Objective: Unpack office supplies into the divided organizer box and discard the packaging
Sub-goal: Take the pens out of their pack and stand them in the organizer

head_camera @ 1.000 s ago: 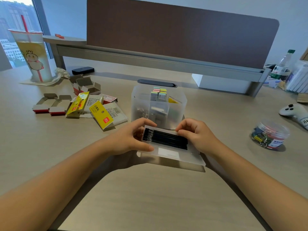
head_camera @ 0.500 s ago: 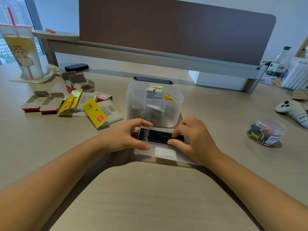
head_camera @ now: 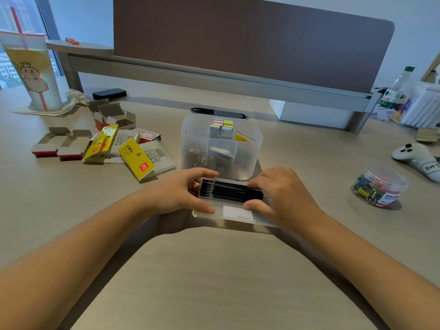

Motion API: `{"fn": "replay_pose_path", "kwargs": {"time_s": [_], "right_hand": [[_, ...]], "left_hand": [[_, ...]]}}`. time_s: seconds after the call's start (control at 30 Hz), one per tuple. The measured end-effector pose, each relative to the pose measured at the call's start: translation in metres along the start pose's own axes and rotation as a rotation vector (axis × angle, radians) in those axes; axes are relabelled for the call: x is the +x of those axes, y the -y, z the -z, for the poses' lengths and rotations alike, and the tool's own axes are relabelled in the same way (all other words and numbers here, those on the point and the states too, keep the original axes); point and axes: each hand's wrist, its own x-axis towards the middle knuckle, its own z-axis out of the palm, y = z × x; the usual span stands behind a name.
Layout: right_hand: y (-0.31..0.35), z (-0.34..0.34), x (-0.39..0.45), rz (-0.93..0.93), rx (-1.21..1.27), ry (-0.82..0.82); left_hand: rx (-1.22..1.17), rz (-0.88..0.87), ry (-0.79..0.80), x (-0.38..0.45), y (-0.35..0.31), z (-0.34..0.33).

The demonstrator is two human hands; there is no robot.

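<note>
A wide desk with a light beige wood-look top fills the view, and behind it stands a dark brown divider panel on a grey metal rail. At the far left a tall plastic cup with a cartoon print and a red straw stands before a window. Near it lie opened cardboard boxes with red edges and flat yellow and white packaging. At the right are a small round clear jar of coloured binder clips, a white game controller and a plastic bottle with a green cap.

In the middle of the desk stands the frosted translucent divided organizer box; pastel sticky notes stick up from a back compartment, and small metal pieces lie in the left one.

Just in front of this box, a clear flat plastic case of black pen refills lies crosswise, its lid hanging open toward the person. The left hand grips the left end, with fingers curled over the far edge and thumb on the near edge. The right hand curls over the right end, fingertips on the refills and thumb at the near side. Both forearms reach in from the lower corners.
</note>
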Motion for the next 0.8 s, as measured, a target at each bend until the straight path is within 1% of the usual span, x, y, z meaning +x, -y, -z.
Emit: {"fn": "replay_pose_path", "kwargs": {"time_s": [0.33, 0.47, 0.63, 0.8], "right_hand": [[0.0059, -0.0025, -0.0052, 0.006, 0.043, 0.023], [0.0060, -0.0023, -0.0051, 0.001, 0.080, 0.075], [0.0054, 0.0004, -0.0010, -0.058, 0.182, 0.125], [0.0077, 0.0011, 0.0020, -0.045, 0.154, 0.175]], "left_hand": [[-0.001, -0.003, -0.015, 0.0021, 0.0014, -0.0004], [0.020, 0.002, -0.018, 0.0019, 0.0018, -0.0005], [0.024, 0.008, -0.017, 0.0007, 0.0011, -0.0012], [-0.004, 0.002, -0.046, -0.0002, 0.0005, -0.0009]]}}
